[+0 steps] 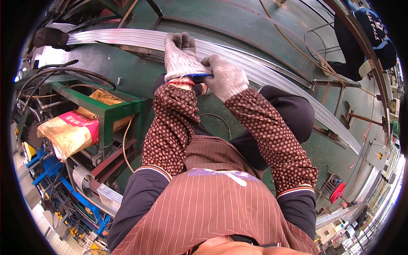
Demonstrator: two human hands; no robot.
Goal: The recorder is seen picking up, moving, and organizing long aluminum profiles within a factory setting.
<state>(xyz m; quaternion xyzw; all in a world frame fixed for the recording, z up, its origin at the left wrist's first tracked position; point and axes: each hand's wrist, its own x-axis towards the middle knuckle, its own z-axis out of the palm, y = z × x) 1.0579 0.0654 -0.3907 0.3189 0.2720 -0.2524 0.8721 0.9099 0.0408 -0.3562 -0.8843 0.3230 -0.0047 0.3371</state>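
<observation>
Our right hand (225, 78) pinches the blue-edged cuff of the grey knit glove (180, 59) on our left hand (182, 51), fingers loosely curled above long ribbed aluminium strips (272, 76); soft, stretchy, best gripped at the hem.

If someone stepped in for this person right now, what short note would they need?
Left hand: in a grey knit glove, raised, fingers half curled.
Right hand: gloved too, pinching the cuff of the left glove at the wrist.
Things: long curved metal strips lie on the green floor just past the hands, untouched.
Done: both gloves are on.
Left: the left cuff is not yet settled; neither hand holds the strips.
</observation>
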